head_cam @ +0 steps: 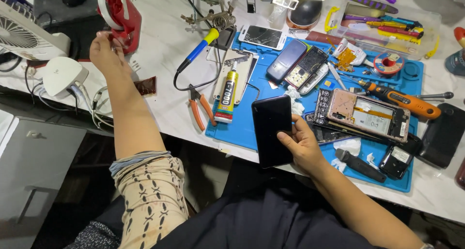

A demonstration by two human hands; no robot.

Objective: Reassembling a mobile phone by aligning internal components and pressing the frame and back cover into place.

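Note:
My right hand (303, 145) grips a black smartphone (271, 128), screen up and dark, over the front edge of the blue work mat (242, 128). My left hand (105, 51) stretches far left to a red tape dispenser (121, 14), with its fingers at the dispenser's front; whether they pinch tape I cannot tell. An opened phone with a bare pink frame (368, 114) lies on the mat just right of the held phone. A tube of glue (225, 96) lies left of it.
Orange-handled pliers (201, 108) and a blue-and-yellow soldering iron (198, 50) lie on the white table. Several phones and parts (300, 65) crowd the mat, beside an orange screwdriver (402, 101). A clear tool tray (382, 26) sits at the back right; a white fan (24, 33) stands far left.

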